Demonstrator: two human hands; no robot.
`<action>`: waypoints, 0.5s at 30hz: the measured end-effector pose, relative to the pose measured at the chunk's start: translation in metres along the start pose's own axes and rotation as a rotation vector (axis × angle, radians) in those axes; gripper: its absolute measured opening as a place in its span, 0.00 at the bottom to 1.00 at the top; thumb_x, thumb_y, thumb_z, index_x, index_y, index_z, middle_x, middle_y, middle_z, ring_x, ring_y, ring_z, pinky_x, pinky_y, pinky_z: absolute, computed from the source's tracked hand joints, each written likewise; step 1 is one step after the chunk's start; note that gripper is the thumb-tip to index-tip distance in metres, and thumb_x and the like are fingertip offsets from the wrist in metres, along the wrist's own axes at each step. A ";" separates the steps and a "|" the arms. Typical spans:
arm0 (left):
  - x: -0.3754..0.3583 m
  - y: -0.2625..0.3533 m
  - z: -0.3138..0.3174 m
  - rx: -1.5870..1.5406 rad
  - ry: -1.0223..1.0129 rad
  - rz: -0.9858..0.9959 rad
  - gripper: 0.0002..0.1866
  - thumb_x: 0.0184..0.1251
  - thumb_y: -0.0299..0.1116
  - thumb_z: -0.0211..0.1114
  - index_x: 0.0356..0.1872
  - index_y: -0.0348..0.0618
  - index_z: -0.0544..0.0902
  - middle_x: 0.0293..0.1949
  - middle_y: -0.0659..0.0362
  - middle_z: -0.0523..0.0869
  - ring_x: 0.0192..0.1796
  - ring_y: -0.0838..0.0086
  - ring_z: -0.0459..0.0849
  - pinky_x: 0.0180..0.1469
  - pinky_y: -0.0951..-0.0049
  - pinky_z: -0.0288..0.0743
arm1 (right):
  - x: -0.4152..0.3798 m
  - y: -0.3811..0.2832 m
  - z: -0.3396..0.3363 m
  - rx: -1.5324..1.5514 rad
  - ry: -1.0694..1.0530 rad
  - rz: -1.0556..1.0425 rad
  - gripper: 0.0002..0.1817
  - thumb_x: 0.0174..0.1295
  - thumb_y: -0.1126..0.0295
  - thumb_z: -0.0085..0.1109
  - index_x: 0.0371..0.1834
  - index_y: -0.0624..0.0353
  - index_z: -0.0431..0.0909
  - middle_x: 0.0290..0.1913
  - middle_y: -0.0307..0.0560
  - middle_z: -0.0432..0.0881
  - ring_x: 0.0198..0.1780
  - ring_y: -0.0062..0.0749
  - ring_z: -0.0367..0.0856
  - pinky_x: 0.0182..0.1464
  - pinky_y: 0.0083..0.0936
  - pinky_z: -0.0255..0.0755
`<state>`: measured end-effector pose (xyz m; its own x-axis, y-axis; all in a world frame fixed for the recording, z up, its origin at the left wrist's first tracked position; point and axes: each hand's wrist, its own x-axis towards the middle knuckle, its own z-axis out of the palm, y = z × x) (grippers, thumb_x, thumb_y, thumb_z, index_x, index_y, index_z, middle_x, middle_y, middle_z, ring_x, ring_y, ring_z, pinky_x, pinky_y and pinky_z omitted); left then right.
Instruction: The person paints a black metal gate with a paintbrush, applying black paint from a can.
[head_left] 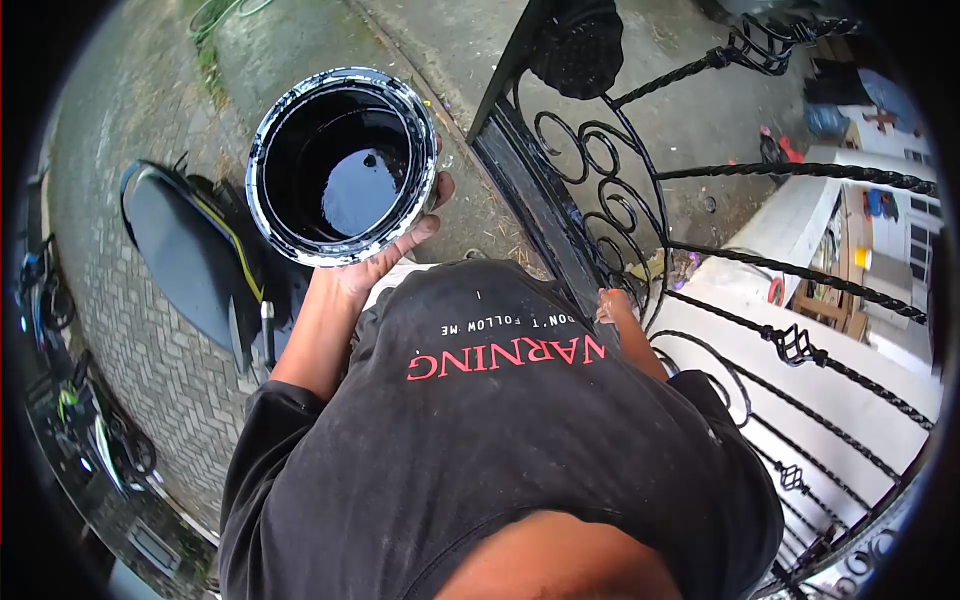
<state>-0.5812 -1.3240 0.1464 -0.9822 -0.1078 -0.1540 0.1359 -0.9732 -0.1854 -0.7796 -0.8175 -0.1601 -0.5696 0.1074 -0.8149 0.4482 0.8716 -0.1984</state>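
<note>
My left hand (385, 262) holds up a paint can (290, 150), its fingers wrapped round the outside of the can. The rim is smeared with black and white paint, and glossy black paint (360, 195) lies in the bottom. On the other side of my body, my right hand (608, 305) is closed right beside the black metal gate (545, 205). What it grips, if anything, I cannot tell. Twisted bars and scrolls (605, 150) of the gate shine black.
A parked motorbike (185, 260) stands on the paving to the left, close to my left arm. More motorbikes (100, 430) are farther left. Beyond the gate bars is a low white wall (800, 220). A green hose (215, 18) lies on the ground ahead.
</note>
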 end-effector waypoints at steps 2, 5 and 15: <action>0.024 0.027 0.005 0.015 -0.005 -0.087 0.28 0.71 0.51 0.60 0.65 0.46 0.75 0.70 0.45 0.68 0.65 0.43 0.70 0.48 0.35 0.82 | 0.005 0.015 0.027 0.099 0.000 0.042 0.21 0.69 0.54 0.59 0.40 0.65 0.81 0.34 0.57 0.85 0.28 0.47 0.88 0.28 0.38 0.85; 0.064 0.067 0.023 0.057 0.002 -0.277 0.28 0.70 0.52 0.59 0.64 0.46 0.76 0.68 0.46 0.70 0.63 0.45 0.72 0.45 0.38 0.83 | -0.010 0.026 0.085 0.301 0.020 0.223 0.20 0.60 0.55 0.67 0.45 0.61 0.81 0.36 0.59 0.85 0.33 0.54 0.87 0.33 0.45 0.83; 0.170 0.147 0.064 0.185 0.066 -0.806 0.34 0.66 0.51 0.66 0.70 0.46 0.70 0.70 0.49 0.68 0.67 0.50 0.70 0.51 0.45 0.81 | -0.083 0.001 0.305 -0.085 -0.174 -0.086 0.30 0.48 0.49 0.76 0.46 0.62 0.83 0.40 0.53 0.88 0.44 0.50 0.89 0.41 0.42 0.86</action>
<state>-0.7365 -1.4982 0.1547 -0.7591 0.6433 -0.0998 -0.6354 -0.7655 -0.1010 -0.5220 -0.9716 -0.2587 -0.4727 -0.0468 -0.8800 0.3393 0.9119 -0.2307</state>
